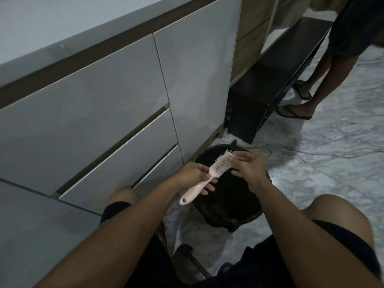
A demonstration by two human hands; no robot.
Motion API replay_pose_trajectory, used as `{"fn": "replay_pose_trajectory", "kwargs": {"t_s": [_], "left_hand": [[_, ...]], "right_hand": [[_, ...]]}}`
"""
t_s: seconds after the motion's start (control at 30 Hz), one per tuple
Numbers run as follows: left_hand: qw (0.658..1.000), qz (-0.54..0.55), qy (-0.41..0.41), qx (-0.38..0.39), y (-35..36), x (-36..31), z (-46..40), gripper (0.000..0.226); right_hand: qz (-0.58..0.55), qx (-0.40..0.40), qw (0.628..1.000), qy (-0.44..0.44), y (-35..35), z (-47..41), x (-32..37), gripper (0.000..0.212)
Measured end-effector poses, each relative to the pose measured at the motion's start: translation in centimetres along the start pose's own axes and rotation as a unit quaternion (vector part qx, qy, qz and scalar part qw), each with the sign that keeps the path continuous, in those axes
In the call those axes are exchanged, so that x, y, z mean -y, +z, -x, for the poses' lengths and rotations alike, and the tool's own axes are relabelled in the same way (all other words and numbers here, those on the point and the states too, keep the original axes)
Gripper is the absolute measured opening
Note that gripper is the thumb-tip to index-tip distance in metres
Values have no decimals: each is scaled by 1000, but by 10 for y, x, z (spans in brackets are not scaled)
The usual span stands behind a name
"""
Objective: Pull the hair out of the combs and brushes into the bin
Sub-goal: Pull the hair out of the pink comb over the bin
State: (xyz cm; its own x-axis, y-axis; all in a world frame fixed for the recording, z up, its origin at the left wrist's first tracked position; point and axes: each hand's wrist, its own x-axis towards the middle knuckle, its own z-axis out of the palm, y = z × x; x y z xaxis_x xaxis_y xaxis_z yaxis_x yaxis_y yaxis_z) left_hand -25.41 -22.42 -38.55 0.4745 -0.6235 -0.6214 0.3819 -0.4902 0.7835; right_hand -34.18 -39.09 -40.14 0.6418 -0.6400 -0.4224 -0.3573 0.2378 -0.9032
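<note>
The pink brush (209, 175) sits over the black bin (228, 194), its bristles turned up and toward you, its head pointing away and to the right. Your left hand (194, 173) grasps its handle just below the head, thumb on top and fingers curled beneath; the handle's end with its hanging hole sticks out toward you. Your right hand (248, 166) is at the tip of the head, fingertips drawn together and pinching at the outermost bristles; whether any hair (234, 156) is caught between them is too fine to tell. Both hands hover above the bin's opening, and the bin is lined with a dark bag. The bin stands on the marbled floor (332, 152) between your knees, close to the white drawers (104, 121). Thin cables (311, 159) trail across the floor beyond it. At the upper right, another person's legs (320, 80) in flip-flops stand beside a low black shelf (270, 80).
</note>
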Motion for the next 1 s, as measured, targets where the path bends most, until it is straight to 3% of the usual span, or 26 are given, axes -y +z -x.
{"fn": "replay_pose_trajectory", "kwargs": {"t_s": [0.07, 0.2, 0.27, 0.4, 0.57, 0.7, 0.87, 1.0], "left_hand": [[1000, -5, -6, 7, 0, -1, -1, 30], [1000, -21, -19, 2, 1, -6, 0, 31], [999, -43, -16, -14, 1, -7, 0, 40], [996, -79, -5, -36, 0, -6, 2, 53], [986, -155, -4, -55, -3, -12, 9, 38], [965, -250, 35, -75, -8, -21, 14, 31], [942, -303, 83, -117, -20, -49, 27, 23], [912, -358, 126, -157, -34, -82, 47, 16]], "right_hand": [[-1, -46, 999, -24, -1, -1, 0, 6], [-26, -84, 996, -19, 0, -3, 1, 5], [-34, -60, 998, -10, 0, -3, 1, 2], [-48, 12, 999, -14, 1, 1, 2, 24], [-26, -46, 998, -25, 0, 4, 6, 14], [-51, -35, 998, 18, 0, 4, 13, 4], [-1, -19, 1000, -23, 6, 7, 38, 19], [62, -19, 995, -73, 14, 9, 71, 18]]}}
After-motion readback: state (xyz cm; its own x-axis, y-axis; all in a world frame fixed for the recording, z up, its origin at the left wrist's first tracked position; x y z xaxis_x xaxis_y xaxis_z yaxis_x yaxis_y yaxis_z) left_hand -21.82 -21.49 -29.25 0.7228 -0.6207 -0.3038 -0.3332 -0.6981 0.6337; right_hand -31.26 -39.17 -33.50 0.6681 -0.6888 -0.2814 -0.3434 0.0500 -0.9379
